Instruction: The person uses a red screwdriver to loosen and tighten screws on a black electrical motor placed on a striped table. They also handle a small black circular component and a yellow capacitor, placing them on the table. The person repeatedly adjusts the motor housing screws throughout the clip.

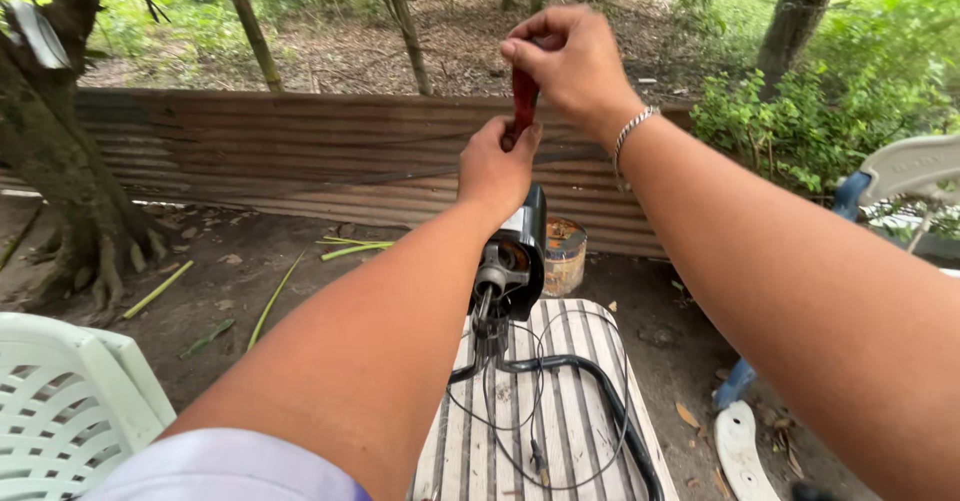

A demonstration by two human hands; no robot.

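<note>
Holding a black power tool (515, 261) up at arm's length, the left hand (497, 166) has its grip wrapped tight around the tool's upper end, fingers curled out of sight on the far side. The tool hangs below the fist, its open end showing a metal shaft and windings, tilted a little toward the camera. Above, the right hand (570, 61) pinches the top of a red-handled tool (523, 101), a screwdriver by the look of it, its grip narrow, thumb and fingers pressed together on the handle. The red handle runs down into the left fist, so its tip is hidden. A silver bracelet (632, 133) circles the right wrist.

Under the power tool lies a striped board (575, 411) serving as a tabletop, with a thin black cord (530, 441) looped across it and a thicker black hose or bar (610, 401) curving along its right side. A rusty tin can (565, 254) stands on the dirt just beyond. A white plastic chair (70, 401) sits at lower left, a corrugated metal fence (280, 156) runs behind, and a tree trunk (60, 181) rises at left.
</note>
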